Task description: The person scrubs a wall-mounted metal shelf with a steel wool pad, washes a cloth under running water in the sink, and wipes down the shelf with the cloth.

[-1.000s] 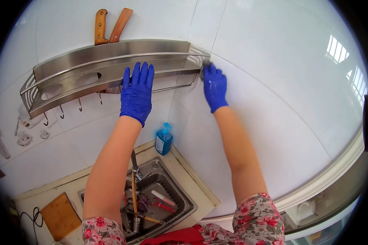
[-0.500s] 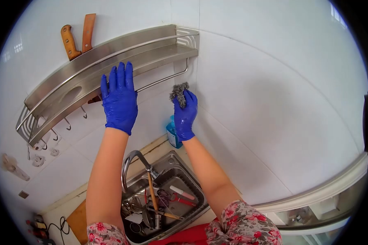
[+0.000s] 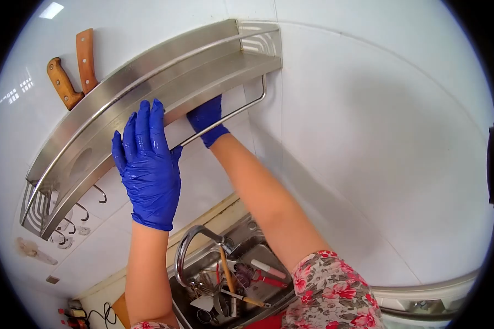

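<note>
A steel wall shelf (image 3: 203, 74) with a front rail runs across the upper left. My left hand (image 3: 148, 164), in a blue glove, lies against its front edge with the fingers stretched out and apart. My right hand (image 3: 207, 116), gloved too, reaches in under the shelf, behind the thin lower bar (image 3: 225, 119). The shelf hides its fingers, and the scouring pad seen in it earlier does not show. Two wooden-handled knives, one (image 3: 64, 83) tilted and one (image 3: 85, 60) more upright, stand behind the shelf's back panel.
Below is a sink (image 3: 252, 249) holding several utensils, with a curved faucet (image 3: 184, 249) over it. Hooks (image 3: 100, 194) hang under the shelf's left part. A black cable (image 3: 107, 312) lies on the counter at the lower left. White wall (image 3: 368, 148) fills the right side.
My right hand has gone from in front of the wall, left and up under the shelf. My left hand has shifted left and down in view, still at the shelf edge. The view has turned.
</note>
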A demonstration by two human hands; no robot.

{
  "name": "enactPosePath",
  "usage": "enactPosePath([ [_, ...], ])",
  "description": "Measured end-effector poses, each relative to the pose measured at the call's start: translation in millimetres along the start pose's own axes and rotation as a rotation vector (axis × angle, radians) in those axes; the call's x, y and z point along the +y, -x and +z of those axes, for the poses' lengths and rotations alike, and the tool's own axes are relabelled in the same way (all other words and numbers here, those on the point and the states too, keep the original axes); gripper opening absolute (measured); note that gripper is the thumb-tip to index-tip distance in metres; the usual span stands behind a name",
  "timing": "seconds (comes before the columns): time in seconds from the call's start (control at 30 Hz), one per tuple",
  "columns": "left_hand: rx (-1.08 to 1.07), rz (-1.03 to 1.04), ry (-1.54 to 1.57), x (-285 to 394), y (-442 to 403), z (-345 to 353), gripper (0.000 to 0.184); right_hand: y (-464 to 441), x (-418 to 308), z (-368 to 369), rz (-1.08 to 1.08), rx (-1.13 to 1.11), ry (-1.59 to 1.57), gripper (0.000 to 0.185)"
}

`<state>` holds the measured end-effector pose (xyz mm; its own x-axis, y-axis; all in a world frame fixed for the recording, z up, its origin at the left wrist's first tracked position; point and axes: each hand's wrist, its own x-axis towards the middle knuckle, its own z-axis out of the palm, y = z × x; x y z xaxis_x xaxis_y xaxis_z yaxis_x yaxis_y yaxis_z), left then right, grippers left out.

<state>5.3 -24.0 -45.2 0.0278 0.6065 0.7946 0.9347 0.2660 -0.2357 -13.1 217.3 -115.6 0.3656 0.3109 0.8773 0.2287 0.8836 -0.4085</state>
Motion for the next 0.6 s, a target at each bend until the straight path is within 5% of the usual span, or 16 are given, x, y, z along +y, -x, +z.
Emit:
enactPosePath([
  [0.03,0.000,0.009,-0.003,-1,1,-1,0.087,5,26,2,-0.041,-0.145,0.173,0.050],
  [0.07,0.006,0.013,-0.006,-2,0,-1,0.087,-20,23,-23,0.445,-0.373,-0.652,0.046],
  [0.1,0.002,0.010,-0.009,-2,0,-2,0.087,-20,22,-18,0.448,-0.376,-0.656,0.046],
  [0.23,0.008,-0.003,0.000,3,1,-2,0.086,-20,11,3,0.302,0.014,-0.392,0.042],
  [0.27,0.003,-0.010,-0.012,4,-1,-2,0.086,-20,0,-2,0.300,0.015,-0.395,0.042],
  [0.33,-0.002,-0.008,-0.007,5,-1,-2,0.086,-6,-18,-12,-0.309,-0.143,0.229,0.040],
  [0.4,-0.006,0.005,-0.011,2,-2,-3,0.086,-15,7,-17,-0.341,-0.246,0.222,0.040],
  [0.43,-0.007,0.000,-0.004,2,-2,-2,0.087,-23,20,-24,0.021,-0.383,-0.246,0.041],
  [0.53,-0.001,-0.010,0.006,6,-1,-1,0.087,-18,25,-2,0.455,-0.408,-0.892,0.042],
  [0.6,0.020,-0.005,0.014,6,-3,-1,0.088,-11,15,10,0.226,-0.421,-0.609,0.041],
])
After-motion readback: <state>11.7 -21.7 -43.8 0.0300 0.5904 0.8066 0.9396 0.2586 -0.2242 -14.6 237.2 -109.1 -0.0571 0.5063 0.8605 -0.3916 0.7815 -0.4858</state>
